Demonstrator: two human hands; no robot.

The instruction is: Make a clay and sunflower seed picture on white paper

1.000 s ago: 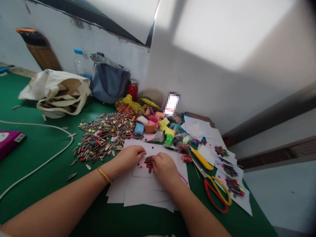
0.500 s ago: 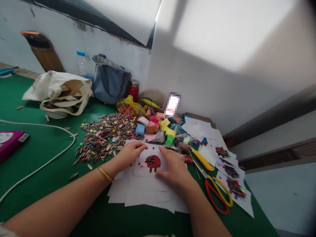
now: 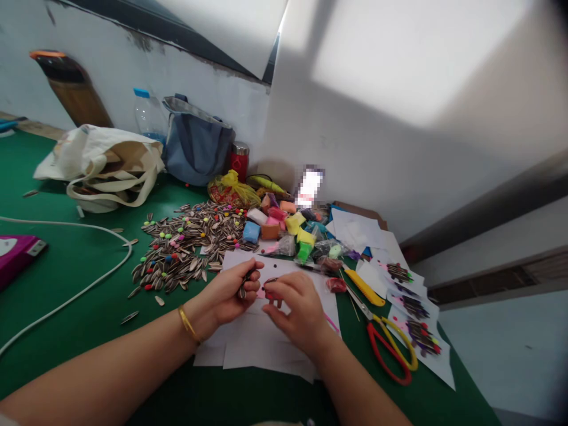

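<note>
My left hand (image 3: 237,290) is turned partly palm up, its fingers curled around a few striped sunflower seeds (image 3: 243,290). Just to its right, my right hand (image 3: 295,307) hovers over the white paper (image 3: 261,349) with thumb and fingers apart; no object shows between them. Beneath the right fingers lies a red clay hedgehog (image 3: 274,300) with a pink snout, mostly hidden by the hand. A small dark dot (image 3: 275,266) sits on the sheet above it. Several sheets are stacked under the hands.
A seed pile (image 3: 186,248) with coloured beads spreads at left. Coloured clay packs (image 3: 270,231) lie behind the paper. To the right are scissors (image 3: 390,349), a yellow cutter (image 3: 364,287) and finished hedgehog sheets (image 3: 421,337). Bags (image 3: 197,148) and a white cable (image 3: 89,284) are farther left.
My left hand has turned upward, bringing the seeds in it into view. My right hand has moved left over the hedgehog, covering most of it.
</note>
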